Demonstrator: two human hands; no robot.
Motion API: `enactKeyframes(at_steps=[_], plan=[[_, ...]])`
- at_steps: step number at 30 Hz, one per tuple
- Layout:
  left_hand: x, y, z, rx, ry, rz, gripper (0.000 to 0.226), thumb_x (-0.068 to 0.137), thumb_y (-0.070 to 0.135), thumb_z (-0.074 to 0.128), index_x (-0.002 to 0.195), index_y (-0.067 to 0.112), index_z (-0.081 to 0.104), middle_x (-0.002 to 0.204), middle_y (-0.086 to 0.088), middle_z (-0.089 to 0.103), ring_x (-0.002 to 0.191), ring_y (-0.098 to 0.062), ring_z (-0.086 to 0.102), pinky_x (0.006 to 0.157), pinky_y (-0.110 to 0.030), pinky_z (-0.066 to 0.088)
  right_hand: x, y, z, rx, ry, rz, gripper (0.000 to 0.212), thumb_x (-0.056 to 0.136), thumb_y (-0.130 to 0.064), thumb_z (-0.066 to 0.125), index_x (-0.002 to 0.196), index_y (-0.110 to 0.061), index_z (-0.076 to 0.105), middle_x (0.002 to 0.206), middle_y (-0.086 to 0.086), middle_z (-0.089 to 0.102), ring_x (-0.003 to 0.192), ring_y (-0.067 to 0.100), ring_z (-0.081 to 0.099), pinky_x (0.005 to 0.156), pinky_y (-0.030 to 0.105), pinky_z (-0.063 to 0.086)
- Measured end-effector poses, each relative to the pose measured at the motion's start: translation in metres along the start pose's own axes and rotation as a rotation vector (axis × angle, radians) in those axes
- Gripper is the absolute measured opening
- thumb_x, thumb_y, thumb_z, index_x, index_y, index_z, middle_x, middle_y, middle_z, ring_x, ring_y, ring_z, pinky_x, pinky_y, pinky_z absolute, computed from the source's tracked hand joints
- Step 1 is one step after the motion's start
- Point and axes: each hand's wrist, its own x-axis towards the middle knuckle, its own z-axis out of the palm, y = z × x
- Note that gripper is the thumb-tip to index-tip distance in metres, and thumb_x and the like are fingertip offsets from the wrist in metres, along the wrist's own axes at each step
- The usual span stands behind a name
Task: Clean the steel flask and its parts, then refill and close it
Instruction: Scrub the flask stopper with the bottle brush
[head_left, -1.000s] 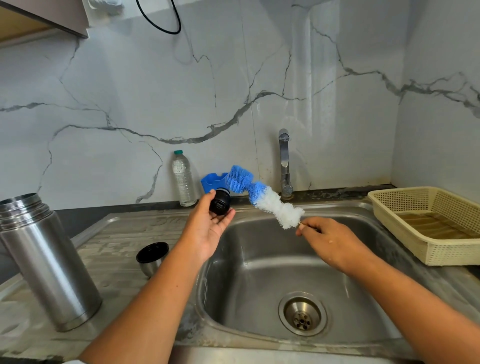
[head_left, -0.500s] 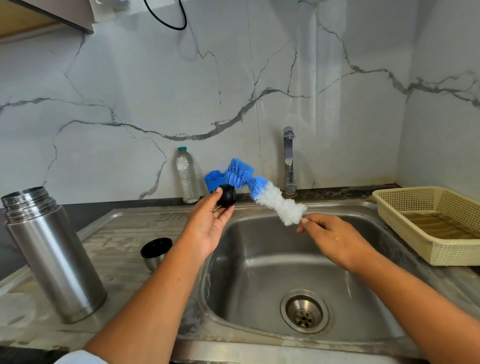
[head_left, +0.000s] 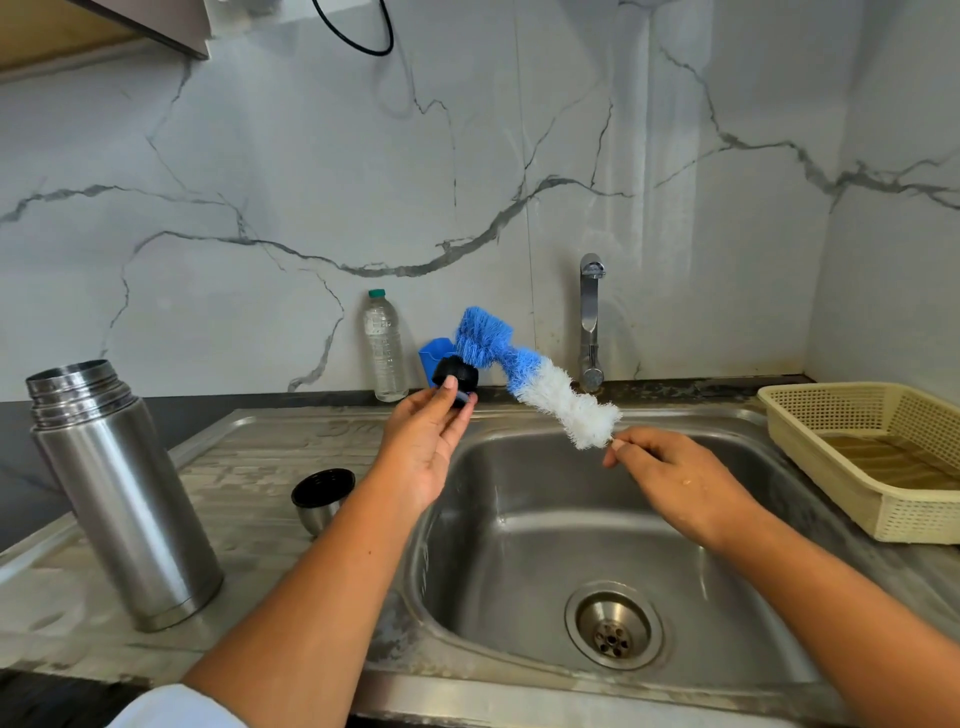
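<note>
- Pinching the round black plastic stopper (head_left: 455, 377) with my left hand (head_left: 421, 452), baring it.
- Right hand (head_left: 675, 483) gripping the blue-and-white bristle brush (head_left: 561, 400), to scrub it.

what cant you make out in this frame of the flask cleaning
- Head view: the handle of the bottle brush is hidden inside the right hand.
- Head view: the underside of the stopper is covered by fingers of the left hand.
- Head view: the inside of the steel flask is unseen; its mouth shows side-on.
- Head view: the blue holder sits mostly behind stopper and brush.
</note>
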Motion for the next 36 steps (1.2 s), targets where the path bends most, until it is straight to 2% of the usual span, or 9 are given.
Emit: enactKeyframes(at_steps=[4, 6, 12, 17, 22, 26, 28, 31, 36], plan=[[-0.001, 0.002, 0.002, -0.158, 0.022, -0.066, 0.030, 0.097, 0.013, 0.068, 0.121, -0.002, 0.061, 0.122, -0.027, 0.066, 0.108, -0.033, 0.073, 0.076, -0.032, 0.064, 0.000, 0.000, 0.002, 0.000, -0.005, 0.002, 0.028, 0.103, -0.035, 0.047, 0.086, -0.034, 0.069, 0.070, -0.002, 0.059, 0.065, 0.014, 0.054, 0.063, 0.031, 0.042], [-0.002, 0.002, 0.004, -0.207, 0.019, -0.089, 0.031, 0.098, 0.015, 0.066, 0.122, -0.003, 0.059, 0.122, -0.029, 0.065, 0.108, -0.034, 0.072, 0.073, -0.032, 0.064, -0.001, 0.000, 0.003, -0.005, -0.015, 0.001, 0.028, 0.103, -0.035, 0.047, 0.086, -0.034, 0.069, 0.070, -0.003, 0.059, 0.065, 0.013, 0.053, 0.062, 0.029, 0.042], [-0.009, 0.000, 0.009, -0.097, -0.115, -0.127, 0.029, 0.101, 0.019, 0.061, 0.120, -0.002, 0.062, 0.119, -0.026, 0.070, 0.099, -0.028, 0.075, 0.076, -0.031, 0.064, -0.002, -0.002, 0.005, -0.003, -0.033, -0.021, 0.026, 0.104, -0.036, 0.046, 0.089, -0.035, 0.068, 0.067, -0.007, 0.056, 0.061, 0.009, 0.050, 0.060, 0.027, 0.041], [-0.002, 0.005, 0.009, -0.228, -0.017, -0.062, 0.025, 0.101, 0.015, 0.061, 0.119, -0.002, 0.059, 0.123, -0.027, 0.066, 0.104, -0.029, 0.072, 0.076, -0.031, 0.064, -0.002, 0.001, 0.003, -0.053, -0.063, -0.042, 0.027, 0.104, -0.039, 0.047, 0.087, -0.037, 0.068, 0.061, -0.009, 0.054, 0.056, 0.006, 0.048, 0.057, 0.024, 0.040], [-0.005, 0.001, 0.008, -0.061, -0.112, -0.069, 0.025, 0.098, 0.012, 0.063, 0.119, -0.002, 0.062, 0.113, -0.021, 0.073, 0.096, -0.026, 0.076, 0.074, -0.030, 0.063, 0.000, 0.000, 0.010, -0.002, -0.060, -0.047, 0.023, 0.104, -0.038, 0.048, 0.091, -0.037, 0.067, 0.050, -0.012, 0.050, 0.045, 0.003, 0.040, 0.044, 0.015, 0.036], [0.001, 0.007, 0.007, -0.153, -0.032, 0.008, 0.020, 0.099, 0.010, 0.063, 0.117, 0.001, 0.060, 0.120, -0.024, 0.067, 0.105, -0.031, 0.072, 0.076, -0.031, 0.064, 0.000, 0.003, 0.008, -0.076, -0.082, -0.041, 0.023, 0.105, -0.040, 0.047, 0.093, -0.039, 0.067, 0.059, -0.010, 0.055, 0.050, 0.003, 0.044, 0.050, 0.018, 0.041], [-0.002, 0.007, 0.005, -0.069, -0.062, 0.018, 0.020, 0.099, 0.009, 0.062, 0.117, 0.001, 0.059, 0.120, -0.024, 0.068, 0.104, -0.031, 0.073, 0.079, -0.032, 0.064, 0.002, 0.004, 0.009, -0.086, -0.093, -0.034, 0.022, 0.105, -0.041, 0.046, 0.096, -0.040, 0.066, 0.064, -0.008, 0.058, 0.052, 0.004, 0.046, 0.054, 0.022, 0.043], [-0.010, 0.000, 0.010, 0.054, -0.147, -0.028, 0.029, 0.099, 0.008, 0.062, 0.126, -0.001, 0.055, 0.123, -0.025, 0.068, 0.103, -0.032, 0.074, 0.082, -0.034, 0.064, 0.005, 0.004, 0.012, -0.048, -0.060, -0.049, 0.019, 0.105, -0.041, 0.047, 0.100, -0.041, 0.066, 0.060, -0.008, 0.057, 0.045, 0.002, 0.042, 0.047, 0.019, 0.037], [0.000, 0.012, 0.007, -0.118, 0.000, 0.061, 0.029, 0.099, 0.012, 0.063, 0.125, 0.000, 0.057, 0.128, -0.025, 0.064, 0.110, -0.032, 0.070, 0.080, -0.032, 0.064, 0.003, 0.008, 0.008, -0.093, -0.107, -0.064, 0.018, 0.105, -0.042, 0.047, 0.101, -0.044, 0.065, 0.065, -0.005, 0.060, 0.050, 0.003, 0.044, 0.050, 0.020, 0.041]])
